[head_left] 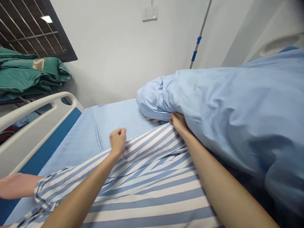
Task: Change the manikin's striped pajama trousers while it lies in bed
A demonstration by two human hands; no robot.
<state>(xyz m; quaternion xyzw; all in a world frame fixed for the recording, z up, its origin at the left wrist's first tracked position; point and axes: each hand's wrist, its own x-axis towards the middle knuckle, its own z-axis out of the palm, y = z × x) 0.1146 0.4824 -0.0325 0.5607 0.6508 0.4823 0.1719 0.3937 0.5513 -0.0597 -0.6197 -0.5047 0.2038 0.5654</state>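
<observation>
Striped blue-and-white trousers (147, 190) clothe a figure lying on the bed; a bare foot (19, 186) sticks out at the lower left. My left hand (118, 141) is closed in a fist at the far edge of the striped cloth, over the sheet. What lies inside that fist, if anything, is hidden. Farther right, my right hand (178, 122) is closed on the upper edge of the trousers, beside a bunched light-blue quilt (225, 95). Fingertips of another hand (153, 120) peep out from beneath the quilt's near end.
The light-blue bed sheet (118, 117) runs to a cream bed-end board (35, 139) at left. Folded green cloth (30, 72) is piled beyond it, under a barred window (28, 25). A thin pole (201, 31) stands by the wall, right of a socket plate (150, 13).
</observation>
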